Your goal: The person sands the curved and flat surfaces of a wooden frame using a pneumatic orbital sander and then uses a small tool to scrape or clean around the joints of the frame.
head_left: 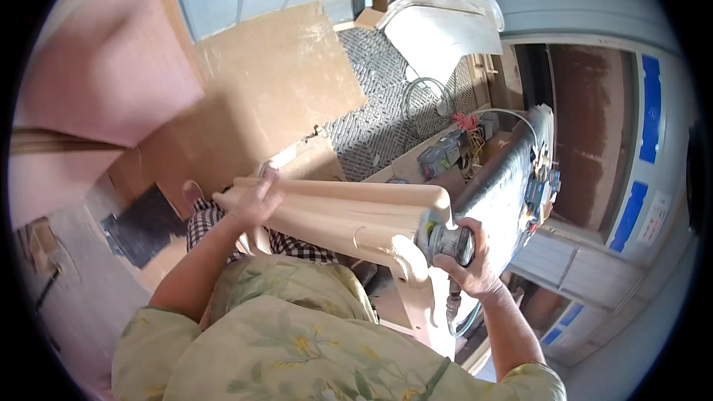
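A pale wooden furniture piece (349,212) with rounded edges and a shallow hollow along its length lies across in front of my body. At its right end, a leg-like part (416,289) with small dark holes runs downward. My right hand (475,260) is wrapped round a round palm sander (448,243), whose pad is at the rounded corner of the wood. From the sander a hose fitting (454,301) hangs down. Towards the wood's left end lies my left hand (256,202), fingers stretched over its surface; the fingertips are slightly blurred.
Beyond the wood, an open box (445,160) holds power tools and cords. Beside it a black-covered surface (505,178) carries small items. Brown sheets (275,82) cover part of the patterned floor (371,126), where a hose (408,104) is coiled. Pink panels (96,67) stand left.
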A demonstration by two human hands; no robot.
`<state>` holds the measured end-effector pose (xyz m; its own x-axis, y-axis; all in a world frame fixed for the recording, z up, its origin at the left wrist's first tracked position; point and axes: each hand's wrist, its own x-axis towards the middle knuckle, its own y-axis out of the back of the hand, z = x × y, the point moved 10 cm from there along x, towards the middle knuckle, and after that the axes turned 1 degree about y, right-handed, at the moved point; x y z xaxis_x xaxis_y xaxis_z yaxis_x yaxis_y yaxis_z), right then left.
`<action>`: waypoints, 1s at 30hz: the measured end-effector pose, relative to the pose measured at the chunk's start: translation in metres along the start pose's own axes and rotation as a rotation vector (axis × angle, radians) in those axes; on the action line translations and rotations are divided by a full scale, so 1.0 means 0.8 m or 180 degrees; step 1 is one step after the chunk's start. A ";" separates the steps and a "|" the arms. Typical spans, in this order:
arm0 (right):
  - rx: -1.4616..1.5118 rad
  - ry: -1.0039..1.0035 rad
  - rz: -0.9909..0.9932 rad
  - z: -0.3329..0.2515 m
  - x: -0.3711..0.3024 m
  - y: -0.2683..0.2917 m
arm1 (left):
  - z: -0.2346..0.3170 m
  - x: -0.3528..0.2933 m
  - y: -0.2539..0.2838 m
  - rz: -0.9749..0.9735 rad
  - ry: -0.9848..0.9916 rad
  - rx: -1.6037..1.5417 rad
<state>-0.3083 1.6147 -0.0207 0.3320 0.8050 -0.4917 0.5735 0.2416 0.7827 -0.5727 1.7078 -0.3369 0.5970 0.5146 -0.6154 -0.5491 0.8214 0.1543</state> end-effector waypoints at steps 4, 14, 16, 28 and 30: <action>-0.0205 0.0306 0.0253 0.012 -0.060 0.004 | 0.207 -0.077 -0.027 -0.0628 -0.2208 0.0614; -0.0186 -0.0913 -0.0294 0.045 -0.103 0.004 | 0.316 -0.133 -0.089 0.0441 -0.3283 0.1270; -0.0451 -0.0940 -0.0393 0.110 -0.126 -0.007 | 0.304 -0.128 -0.098 0.0388 -0.2833 0.1418; -0.1680 -0.1266 0.2302 0.177 -0.469 0.006 | 0.310 -0.107 -0.097 0.0458 -0.1997 0.1771; -0.1563 -0.0906 0.2808 0.150 -0.549 -0.016 | 0.314 -0.068 -0.043 0.0067 -0.2784 0.1268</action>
<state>-0.3721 1.1927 0.1394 0.6850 0.6608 0.3069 -0.3035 -0.1241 0.9447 -0.4393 1.7131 -0.1148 0.9028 0.3991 0.1600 -0.4219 0.7501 0.5093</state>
